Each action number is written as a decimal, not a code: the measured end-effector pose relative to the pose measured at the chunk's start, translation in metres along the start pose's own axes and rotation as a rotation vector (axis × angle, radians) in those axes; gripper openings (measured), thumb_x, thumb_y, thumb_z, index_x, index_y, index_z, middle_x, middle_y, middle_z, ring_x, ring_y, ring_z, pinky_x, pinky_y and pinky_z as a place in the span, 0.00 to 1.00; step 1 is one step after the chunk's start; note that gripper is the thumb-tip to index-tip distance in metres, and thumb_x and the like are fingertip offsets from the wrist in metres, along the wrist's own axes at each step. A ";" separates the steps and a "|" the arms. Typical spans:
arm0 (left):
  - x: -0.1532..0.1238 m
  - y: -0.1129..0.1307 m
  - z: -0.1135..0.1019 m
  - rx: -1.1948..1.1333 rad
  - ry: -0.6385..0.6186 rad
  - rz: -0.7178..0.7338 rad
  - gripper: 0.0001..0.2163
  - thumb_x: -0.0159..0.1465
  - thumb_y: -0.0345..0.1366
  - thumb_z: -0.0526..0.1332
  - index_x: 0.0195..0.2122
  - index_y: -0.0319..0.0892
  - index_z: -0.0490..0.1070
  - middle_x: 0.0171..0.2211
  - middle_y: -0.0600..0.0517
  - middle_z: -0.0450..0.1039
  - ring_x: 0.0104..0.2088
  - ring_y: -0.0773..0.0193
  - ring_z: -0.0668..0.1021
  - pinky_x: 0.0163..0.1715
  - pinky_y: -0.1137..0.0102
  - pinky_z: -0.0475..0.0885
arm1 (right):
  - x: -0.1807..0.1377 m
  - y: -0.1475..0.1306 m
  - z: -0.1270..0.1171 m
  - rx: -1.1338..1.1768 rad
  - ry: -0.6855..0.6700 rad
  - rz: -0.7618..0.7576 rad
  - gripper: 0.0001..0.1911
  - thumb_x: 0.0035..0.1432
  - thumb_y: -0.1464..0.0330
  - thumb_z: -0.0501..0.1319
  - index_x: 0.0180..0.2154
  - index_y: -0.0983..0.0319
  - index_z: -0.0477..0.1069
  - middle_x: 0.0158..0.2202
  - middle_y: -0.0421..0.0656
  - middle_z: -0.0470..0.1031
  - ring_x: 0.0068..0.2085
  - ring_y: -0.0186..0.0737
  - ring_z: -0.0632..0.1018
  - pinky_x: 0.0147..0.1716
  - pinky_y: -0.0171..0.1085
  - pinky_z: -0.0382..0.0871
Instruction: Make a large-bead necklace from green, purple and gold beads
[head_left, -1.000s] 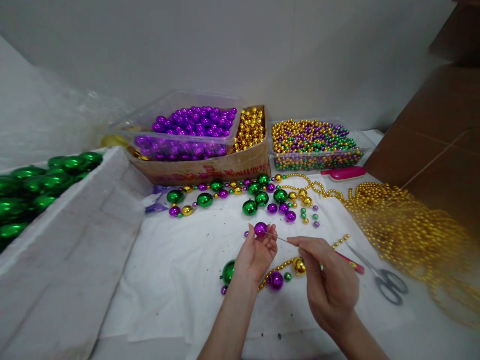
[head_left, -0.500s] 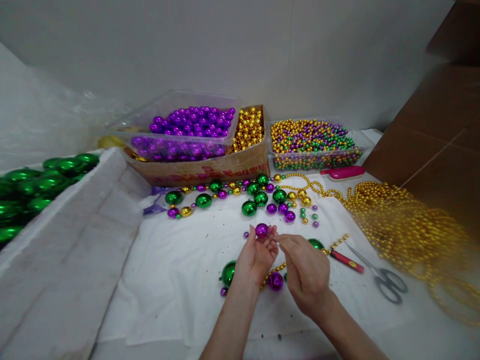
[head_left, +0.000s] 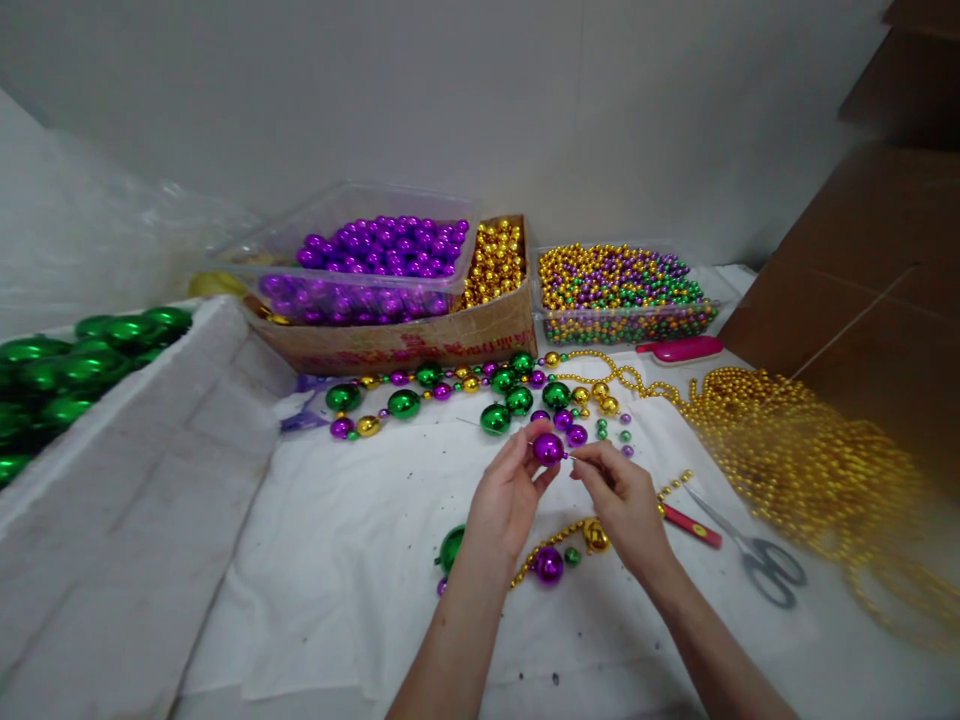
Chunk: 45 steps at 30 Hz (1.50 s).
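My left hand [head_left: 514, 490] has its fingers closed around a shiny purple ball bead [head_left: 548, 449]. On the bead's right side sits a small purple bead [head_left: 565, 456], on a thin needle-like rod [head_left: 572, 458]. My right hand [head_left: 619, 500] pinches that rod between thumb and fingertips; its exact kind is too fine to make out. Below the hands, a string of gold beads [head_left: 551, 543] lies on white cloth [head_left: 337, 560] beside a large purple bead [head_left: 549, 566], a gold bead [head_left: 595, 536] and a small green one [head_left: 572, 556]. My left forearm partly hides a big green bead [head_left: 452, 550].
Behind lie a mixed bead necklace [head_left: 404, 404] and loose beads [head_left: 519, 401]. Tubs of purple beads [head_left: 390, 248] and mixed beads [head_left: 622, 290] stand against the wall. Scissors [head_left: 772, 570], a red-handled tool [head_left: 694, 526] and piled gold strands [head_left: 795, 440] are right; a foam box [head_left: 150, 500] is left.
Both hands have moved slightly right and up with the purple ball bead. My left fingers have closed round it, and a small purple bead now shows at its right side.
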<state>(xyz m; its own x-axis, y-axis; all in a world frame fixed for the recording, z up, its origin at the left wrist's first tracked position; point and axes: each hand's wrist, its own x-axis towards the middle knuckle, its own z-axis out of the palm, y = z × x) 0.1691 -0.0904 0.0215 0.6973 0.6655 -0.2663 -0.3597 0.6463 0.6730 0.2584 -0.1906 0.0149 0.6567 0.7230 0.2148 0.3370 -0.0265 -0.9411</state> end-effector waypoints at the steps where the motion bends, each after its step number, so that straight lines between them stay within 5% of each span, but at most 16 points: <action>1: 0.002 0.002 0.004 0.065 0.001 0.059 0.10 0.63 0.36 0.59 0.42 0.40 0.74 0.47 0.46 0.73 0.42 0.62 0.74 0.42 0.68 0.69 | 0.004 0.002 -0.005 0.003 -0.048 0.025 0.10 0.59 0.69 0.55 0.41 0.61 0.71 0.31 0.40 0.74 0.29 0.36 0.73 0.28 0.35 0.66; 4: 0.009 0.005 0.018 0.279 0.003 0.216 0.11 0.62 0.38 0.60 0.42 0.41 0.75 0.49 0.46 0.73 0.48 0.60 0.73 0.49 0.65 0.65 | 0.013 0.005 -0.025 -0.109 -0.149 0.017 0.19 0.58 0.69 0.56 0.53 0.59 0.66 0.44 0.44 0.73 0.35 0.39 0.74 0.33 0.38 0.69; 9: 0.013 0.007 0.048 0.541 -0.174 0.367 0.11 0.64 0.39 0.56 0.41 0.45 0.77 0.53 0.49 0.71 0.54 0.61 0.69 0.56 0.64 0.58 | 0.021 -0.001 -0.058 -0.425 -0.069 -0.174 0.17 0.61 0.64 0.56 0.51 0.56 0.69 0.49 0.44 0.72 0.50 0.46 0.68 0.50 0.48 0.62; 17: 0.012 0.002 0.074 0.643 -0.360 0.416 0.10 0.65 0.37 0.55 0.42 0.47 0.77 0.52 0.51 0.70 0.54 0.62 0.69 0.56 0.65 0.61 | 0.021 -0.008 -0.075 -0.319 -0.106 -0.211 0.26 0.57 0.64 0.61 0.58 0.50 0.62 0.54 0.43 0.67 0.52 0.47 0.66 0.44 0.45 0.65; 22: 0.007 0.003 0.075 0.718 -0.406 0.440 0.11 0.66 0.37 0.54 0.43 0.47 0.76 0.53 0.51 0.70 0.55 0.62 0.69 0.57 0.63 0.60 | 0.021 -0.010 -0.079 -0.185 -0.171 -0.129 0.06 0.59 0.66 0.59 0.37 0.56 0.75 0.43 0.43 0.73 0.45 0.44 0.71 0.36 0.40 0.66; 28: -0.002 0.004 0.075 0.698 -0.400 0.431 0.12 0.66 0.38 0.53 0.42 0.47 0.76 0.53 0.51 0.69 0.55 0.61 0.68 0.56 0.63 0.61 | 0.020 -0.012 -0.086 -0.190 -0.029 -0.132 0.04 0.55 0.68 0.61 0.28 0.59 0.74 0.33 0.41 0.75 0.39 0.41 0.72 0.37 0.40 0.64; 33: -0.001 0.002 0.062 0.651 -0.420 0.305 0.18 0.64 0.40 0.57 0.55 0.49 0.66 0.55 0.49 0.67 0.54 0.58 0.70 0.52 0.61 0.66 | 0.026 -0.032 -0.103 -0.021 0.194 0.013 0.04 0.51 0.66 0.65 0.27 0.60 0.74 0.27 0.40 0.76 0.25 0.33 0.69 0.24 0.34 0.60; 39: 0.003 -0.046 0.009 0.963 -0.359 0.066 0.30 0.58 0.42 0.63 0.61 0.44 0.57 0.55 0.43 0.65 0.53 0.54 0.69 0.52 0.59 0.65 | 0.038 -0.057 -0.116 0.576 0.133 0.135 0.05 0.51 0.66 0.66 0.28 0.59 0.72 0.25 0.39 0.73 0.23 0.29 0.69 0.17 0.28 0.55; 42: -0.004 -0.076 -0.012 1.248 -0.310 0.110 0.46 0.49 0.39 0.70 0.65 0.43 0.45 0.57 0.40 0.62 0.55 0.50 0.65 0.55 0.57 0.60 | 0.041 -0.071 -0.118 0.679 0.088 0.061 0.04 0.52 0.67 0.66 0.28 0.59 0.73 0.23 0.38 0.69 0.21 0.26 0.63 0.17 0.27 0.54; 45: -0.009 -0.090 -0.018 1.491 -0.288 0.204 0.43 0.53 0.32 0.65 0.66 0.43 0.40 0.51 0.43 0.66 0.52 0.51 0.67 0.53 0.57 0.61 | 0.042 -0.086 -0.121 0.746 0.063 0.001 0.03 0.52 0.68 0.65 0.28 0.59 0.73 0.24 0.37 0.64 0.22 0.26 0.60 0.16 0.27 0.52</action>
<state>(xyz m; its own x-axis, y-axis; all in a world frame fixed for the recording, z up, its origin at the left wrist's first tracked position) 0.1838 -0.1481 -0.0488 0.8710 0.4869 -0.0663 0.3465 -0.5128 0.7855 0.3383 -0.2413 0.1365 0.7016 0.6816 0.2076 -0.1959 0.4646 -0.8636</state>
